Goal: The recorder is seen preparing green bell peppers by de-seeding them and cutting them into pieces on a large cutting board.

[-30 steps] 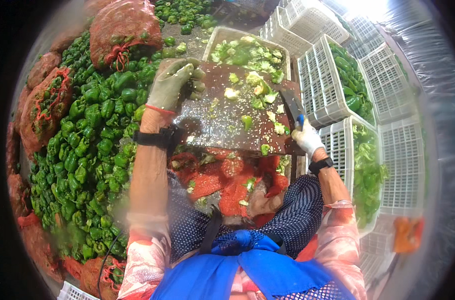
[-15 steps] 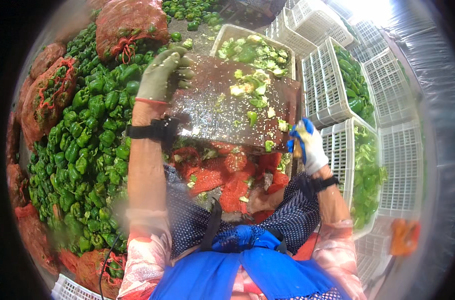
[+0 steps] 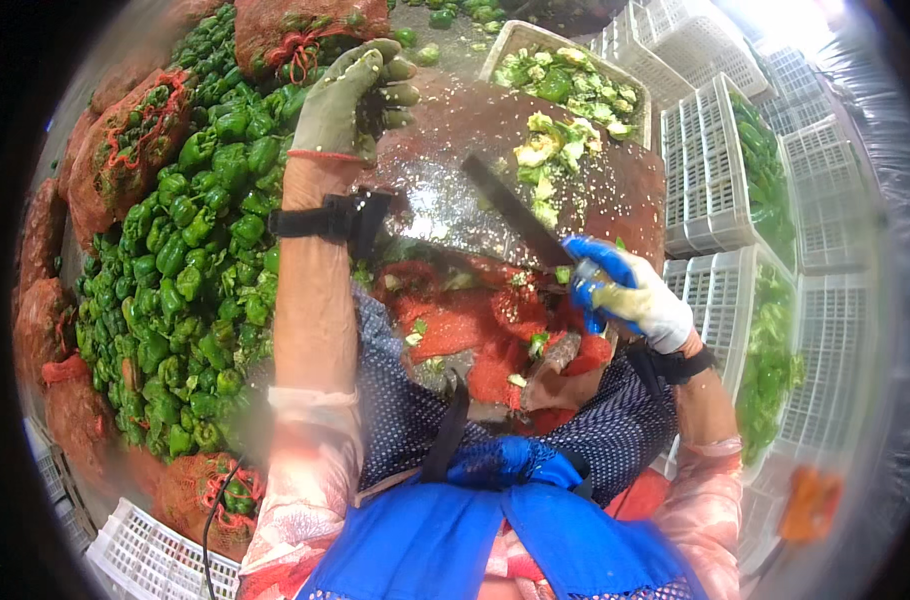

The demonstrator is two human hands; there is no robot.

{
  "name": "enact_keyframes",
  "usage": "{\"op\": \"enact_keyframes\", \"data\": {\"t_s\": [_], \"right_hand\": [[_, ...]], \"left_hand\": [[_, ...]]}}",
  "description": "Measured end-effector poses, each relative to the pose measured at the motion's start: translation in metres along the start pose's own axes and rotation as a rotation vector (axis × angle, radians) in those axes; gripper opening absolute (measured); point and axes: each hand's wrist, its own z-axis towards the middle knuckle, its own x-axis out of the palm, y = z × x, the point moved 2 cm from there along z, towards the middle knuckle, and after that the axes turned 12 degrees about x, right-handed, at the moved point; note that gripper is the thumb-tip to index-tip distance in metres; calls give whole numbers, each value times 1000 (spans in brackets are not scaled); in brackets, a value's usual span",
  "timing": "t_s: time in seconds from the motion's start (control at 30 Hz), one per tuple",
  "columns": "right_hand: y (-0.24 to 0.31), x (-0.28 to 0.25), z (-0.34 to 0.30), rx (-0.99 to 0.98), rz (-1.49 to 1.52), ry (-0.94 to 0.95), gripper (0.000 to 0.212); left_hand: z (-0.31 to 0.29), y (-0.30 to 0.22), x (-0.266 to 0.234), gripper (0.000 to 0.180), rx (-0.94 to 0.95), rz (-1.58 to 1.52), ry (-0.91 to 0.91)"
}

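A dark brown cutting board (image 3: 425, 150), wet and strewn with pale seeds, lies in front of me. Pale green pepper cores and scraps (image 3: 555, 150) sit in a loose heap on its far right half. My left hand (image 3: 343, 105), in a grey-green glove stuck with seeds, is at the board's far left corner. Its fingers are apart and slightly bent, with nothing visible in them. My right hand (image 3: 635, 295), in a white glove with blue fingers, is closed round the hidden handle of a knife (image 3: 515, 210). The dark blade slants far-left over the board's near part.
Whole green peppers (image 3: 190, 290) cover the floor on the left, beside red mesh sacks (image 3: 125, 150). A white crate (image 3: 495, 65) of pepper scraps stands beyond the board. White crates (image 3: 700, 170) of peppers line the right. Red netting (image 3: 455, 325) lies between my legs.
My right hand has drawn toward me, and the knife blade now shows over the board. Several scraps near the board's right edge are gone from there. The whole view has shifted slightly.
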Motion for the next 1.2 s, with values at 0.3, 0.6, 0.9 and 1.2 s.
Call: {"op": "enact_keyframes", "data": {"t_s": [0.3,0.6,0.9,1.2], "right_hand": [[0,-68,46,246,-173,4,56],[58,-69,98,-40,-502,-210,46],[6,-70,120,125,-263,157,50],[39,-142,39,79,-417,-170,51]], "left_hand": [[-11,1,12,24,-119,88,-48],[-7,17,11,31,-175,162,-26],[-7,26,33,25,-190,116,-55],[-3,37,32,30,-211,181,-24]]}}
